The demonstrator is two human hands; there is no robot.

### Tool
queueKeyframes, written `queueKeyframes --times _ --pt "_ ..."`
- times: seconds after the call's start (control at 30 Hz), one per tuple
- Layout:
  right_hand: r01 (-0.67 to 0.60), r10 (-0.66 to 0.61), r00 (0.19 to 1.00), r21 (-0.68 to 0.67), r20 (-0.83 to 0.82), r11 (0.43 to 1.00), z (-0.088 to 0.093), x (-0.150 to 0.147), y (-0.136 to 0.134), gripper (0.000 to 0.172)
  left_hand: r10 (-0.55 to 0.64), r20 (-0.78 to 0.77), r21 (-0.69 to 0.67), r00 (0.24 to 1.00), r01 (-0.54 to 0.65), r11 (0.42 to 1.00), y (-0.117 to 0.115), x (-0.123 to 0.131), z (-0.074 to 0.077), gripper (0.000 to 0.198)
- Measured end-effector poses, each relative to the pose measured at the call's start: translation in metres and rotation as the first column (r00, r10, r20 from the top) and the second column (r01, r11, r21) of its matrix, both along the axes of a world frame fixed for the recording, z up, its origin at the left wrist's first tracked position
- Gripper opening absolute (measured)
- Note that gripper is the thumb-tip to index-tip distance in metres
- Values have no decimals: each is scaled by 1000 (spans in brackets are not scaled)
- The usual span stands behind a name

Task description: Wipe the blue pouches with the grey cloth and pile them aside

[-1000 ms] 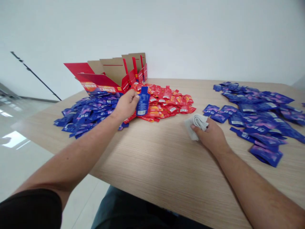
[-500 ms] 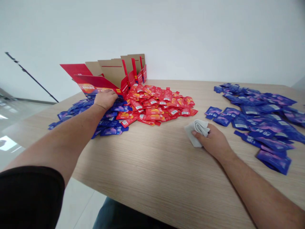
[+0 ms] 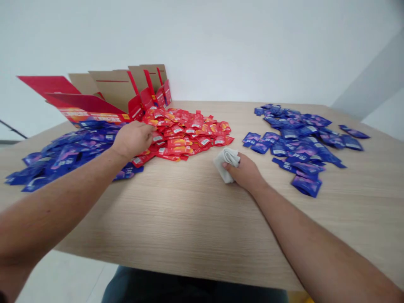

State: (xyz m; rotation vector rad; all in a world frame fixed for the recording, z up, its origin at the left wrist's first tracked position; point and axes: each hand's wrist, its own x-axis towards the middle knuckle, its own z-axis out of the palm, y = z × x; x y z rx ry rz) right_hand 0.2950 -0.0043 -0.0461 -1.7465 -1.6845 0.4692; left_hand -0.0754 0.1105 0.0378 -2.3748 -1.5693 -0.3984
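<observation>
The left hand rests with its fingers together at the left edge of the red sachet heap, though whether it pinches a sachet cannot be told; the right hand is closed on a crumpled white cloth. Left of the heap spread blue sachets, an opened red cardboard carton stands behind it, and more blue sachets lie right of it, all on a wood-grain table.

White walls rise behind a pale wood-grain counter, with pale floor tiles below its near edge
</observation>
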Motion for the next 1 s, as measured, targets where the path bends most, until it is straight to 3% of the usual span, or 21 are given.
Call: queueKeyframes --times 0.17,0.3,0.4,0.5,0.73,0.87,1.0 --pt "-52 52 999 19 -10 998 1 0 3 35 -237 -44 -35 971 235 971 -40 97 -4 41" --pt "-89 89 996 21 23 996 1 1 5 31 -385 -8 -101 923 382 918 -59 182 1 36" --pt "-85 84 996 5 33 996 0 0 6 37 -426 -55 -160 903 413 897 -56 238 7 37" --pt "-80 81 996 -16 45 997 -2 -3 5 44 -444 -145 -232 884 406 884 -34 279 7 40" --pt "-189 191 973 -31 127 982 -2 -8 3 50 -532 -308 -342 788 430 835 29 329 -22 45" --pt "-164 170 974 -50 152 985 -1 -10 4 48 -590 -326 -380 738 469 797 50 344 -41 55" --pt "-155 163 976 -64 142 986 0 -11 5 46 -592 -347 -380 728 467 798 62 355 -52 52"
